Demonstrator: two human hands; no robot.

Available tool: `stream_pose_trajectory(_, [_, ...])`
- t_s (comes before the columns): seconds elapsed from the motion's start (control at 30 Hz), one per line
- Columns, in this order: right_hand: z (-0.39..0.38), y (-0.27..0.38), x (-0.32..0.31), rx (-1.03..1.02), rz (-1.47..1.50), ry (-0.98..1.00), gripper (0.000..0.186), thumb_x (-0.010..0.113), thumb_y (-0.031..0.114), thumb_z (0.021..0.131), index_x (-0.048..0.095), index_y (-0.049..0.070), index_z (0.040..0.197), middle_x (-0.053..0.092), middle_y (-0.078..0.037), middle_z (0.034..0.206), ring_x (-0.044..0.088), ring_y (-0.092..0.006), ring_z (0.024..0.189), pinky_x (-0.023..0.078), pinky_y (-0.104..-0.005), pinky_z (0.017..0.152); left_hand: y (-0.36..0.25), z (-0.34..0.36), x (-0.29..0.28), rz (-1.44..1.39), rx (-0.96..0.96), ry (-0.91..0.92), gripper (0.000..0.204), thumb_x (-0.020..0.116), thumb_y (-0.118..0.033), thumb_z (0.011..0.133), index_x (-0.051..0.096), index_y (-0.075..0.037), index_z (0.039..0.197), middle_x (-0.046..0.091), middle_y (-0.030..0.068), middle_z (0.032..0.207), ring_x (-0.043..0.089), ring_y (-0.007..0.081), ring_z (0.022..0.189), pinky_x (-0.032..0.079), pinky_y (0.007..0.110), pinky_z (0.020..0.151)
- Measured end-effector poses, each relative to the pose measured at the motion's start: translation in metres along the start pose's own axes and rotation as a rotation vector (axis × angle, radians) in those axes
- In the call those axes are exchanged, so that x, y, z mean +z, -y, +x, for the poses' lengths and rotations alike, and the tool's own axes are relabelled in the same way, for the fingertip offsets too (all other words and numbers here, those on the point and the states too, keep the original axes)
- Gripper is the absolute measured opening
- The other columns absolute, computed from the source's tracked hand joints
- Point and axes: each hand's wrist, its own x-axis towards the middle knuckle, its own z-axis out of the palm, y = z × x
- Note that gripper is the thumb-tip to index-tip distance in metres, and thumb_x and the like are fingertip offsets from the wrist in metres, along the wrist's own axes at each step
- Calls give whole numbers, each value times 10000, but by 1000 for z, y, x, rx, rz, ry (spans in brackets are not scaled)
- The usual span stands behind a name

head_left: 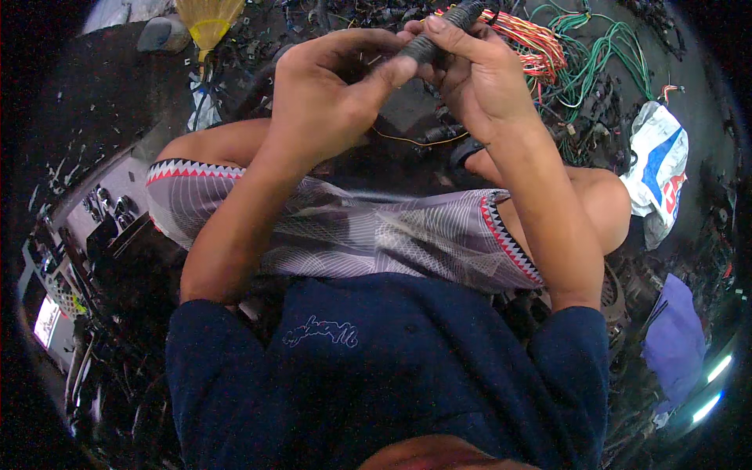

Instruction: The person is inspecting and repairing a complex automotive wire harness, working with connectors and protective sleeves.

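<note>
A dark ribbed tube (pixel 424 48) runs at a slant between my hands near the top of the view. My left hand (pixel 333 102) closes its thumb and fingers on the tube's lower left end. Further up the tube, my right hand (pixel 489 82) grips it with the thumb on top and the fingers bent beneath. Whether wires run inside the tube cannot be made out. A thin yellow wire (pixel 419 143) hangs in a curve below the hands, above the dark ground.
Beyond my right hand lie red and yellow wires (pixel 536 47) and a tangle of green wires (pixel 619 55). A white plastic bag (pixel 658 168) rests by my right knee, a purple cloth (pixel 674 341) behind it. At the upper left are a yellow broom (pixel 207 23) and a grey stone (pixel 163 35).
</note>
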Motion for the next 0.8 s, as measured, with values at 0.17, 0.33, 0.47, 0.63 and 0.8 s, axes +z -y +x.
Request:
stream_pose_trajectory(0.17, [-3,-3,-3,-24,13,-19,194,657,120,837,614,12,991,660,-122,939,624,-211,911,489,-343,830,2,3,5,270,163,-69,153,695,-115,786,680,-12,898,679,134,774,663,206,681,511,305,620])
stream_pose_trajectory(0.33, [-12,2,19,-52,0,-145,110,660,59,820,579,45,894,638,-71,823,626,-183,758,507,-312,708,14,10,5,568,563,-102,99,661,-57,818,630,-2,895,615,79,656,570,116,547,461,302,501])
stream_pose_trajectory(0.47, [-15,-2,14,-156,-71,-125,149,683,38,799,582,18,907,646,-73,843,631,-176,760,512,-316,712,3,16,1,494,51,19,172,591,-148,881,619,20,898,591,95,671,549,142,600,473,301,580])
stream_pose_trajectory(0.63, [-15,-11,3,-170,-164,-6,199,686,42,796,602,-18,966,663,-105,897,632,-194,853,499,-334,800,20,26,-5,391,-123,58,235,582,-213,870,654,9,892,607,178,662,581,250,578,458,372,571])
stream_pose_trajectory(0.8, [-19,-15,8,-229,-200,114,219,684,1,773,607,-53,971,676,-149,935,637,-223,912,481,-363,881,18,34,-16,364,-469,289,324,550,-246,892,629,59,968,609,73,725,534,172,613,459,358,597])
